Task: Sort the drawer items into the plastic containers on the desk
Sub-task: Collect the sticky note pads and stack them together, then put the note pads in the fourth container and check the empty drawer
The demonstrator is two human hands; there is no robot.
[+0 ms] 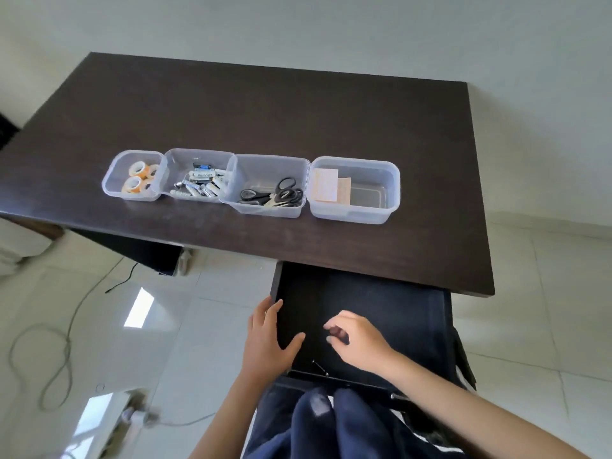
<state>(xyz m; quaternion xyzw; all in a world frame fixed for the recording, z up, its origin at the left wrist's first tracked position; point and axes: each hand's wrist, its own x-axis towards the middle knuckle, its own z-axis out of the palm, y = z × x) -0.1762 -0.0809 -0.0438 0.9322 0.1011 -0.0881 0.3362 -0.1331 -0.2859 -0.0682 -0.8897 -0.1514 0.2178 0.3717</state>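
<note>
Across the middle of the frame spreads the dark bench (265,104), carrying a row of four clear containers (354,190) holding, left to right, tape rolls (139,178), batteries (200,183), scissors (281,193) and paper pads (326,188). Below it at lower centre, the open drawer (381,313) shows one small dark pin (319,367) near its front edge. Left hand (268,336) rests flat and spread on the drawer's left wall; right hand (357,339) hovers inside, fingers loosely curled, gripping nothing visible.
</note>
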